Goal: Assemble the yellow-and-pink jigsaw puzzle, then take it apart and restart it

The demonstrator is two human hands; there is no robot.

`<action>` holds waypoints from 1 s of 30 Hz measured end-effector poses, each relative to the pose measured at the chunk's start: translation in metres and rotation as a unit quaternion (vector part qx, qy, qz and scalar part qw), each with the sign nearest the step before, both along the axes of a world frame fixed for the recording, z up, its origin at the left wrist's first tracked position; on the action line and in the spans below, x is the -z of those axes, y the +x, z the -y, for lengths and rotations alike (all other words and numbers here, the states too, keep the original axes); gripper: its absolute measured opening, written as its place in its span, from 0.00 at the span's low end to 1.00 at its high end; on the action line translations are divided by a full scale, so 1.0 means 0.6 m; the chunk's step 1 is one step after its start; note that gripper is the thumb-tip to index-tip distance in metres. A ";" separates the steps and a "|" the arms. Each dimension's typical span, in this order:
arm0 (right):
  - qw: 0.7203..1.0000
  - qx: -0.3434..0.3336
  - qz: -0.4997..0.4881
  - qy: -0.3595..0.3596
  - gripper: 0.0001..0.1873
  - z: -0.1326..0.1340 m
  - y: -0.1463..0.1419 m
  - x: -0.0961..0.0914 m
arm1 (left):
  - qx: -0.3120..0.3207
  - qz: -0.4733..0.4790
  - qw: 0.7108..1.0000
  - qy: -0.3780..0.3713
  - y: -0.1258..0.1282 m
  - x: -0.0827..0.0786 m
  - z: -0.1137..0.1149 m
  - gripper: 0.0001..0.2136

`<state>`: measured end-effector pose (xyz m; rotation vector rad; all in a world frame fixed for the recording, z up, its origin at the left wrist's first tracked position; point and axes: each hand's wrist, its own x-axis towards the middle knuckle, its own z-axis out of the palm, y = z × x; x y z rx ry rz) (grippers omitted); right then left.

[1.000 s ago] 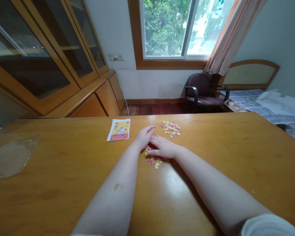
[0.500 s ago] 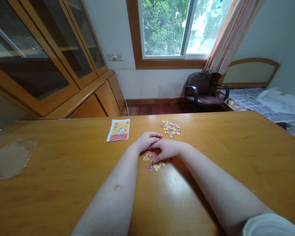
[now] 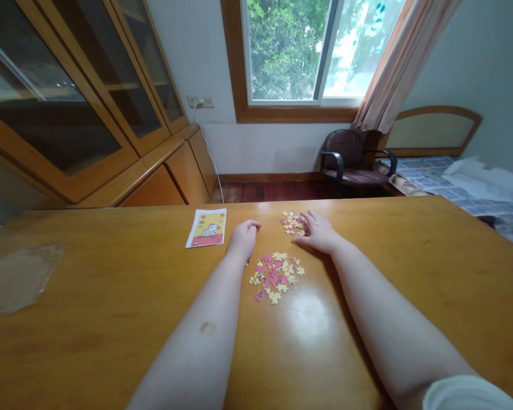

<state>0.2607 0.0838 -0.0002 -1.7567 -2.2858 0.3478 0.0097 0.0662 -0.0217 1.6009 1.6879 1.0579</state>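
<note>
On the wooden table (image 3: 111,296) by the window (image 3: 290,51), the right hand (image 3: 319,234) lays flat, spread fingers against the puzzle pieces (image 3: 292,222), just right of the left hand (image 3: 243,237), whose fingers are curled closed.

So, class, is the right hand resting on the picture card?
No, the right hand touches the far puzzle pile, apart from the picture card.

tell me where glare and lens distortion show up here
Head view: the window is blown out by daylight on its right pane; a soft glare patch lies on the table just nearer than the puzzle pieces; the wide lens bows the cabinet and table edge; the left hand and right hand look sharp.
</note>
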 end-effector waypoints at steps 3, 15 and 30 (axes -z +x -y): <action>1.000 -0.005 0.028 -0.012 0.55 -0.002 -0.002 0.028 | -0.013 -0.007 1.000 -0.007 -0.001 0.004 -0.001 0.14; 0.988 -0.149 0.034 0.010 0.47 -0.070 -0.034 0.026 | -0.003 -0.025 1.000 -0.015 0.002 -0.002 0.002 0.14; 0.976 -0.216 0.009 0.038 0.38 -0.087 -0.134 0.030 | 0.012 -0.051 0.999 -0.007 0.003 -0.008 0.005 0.14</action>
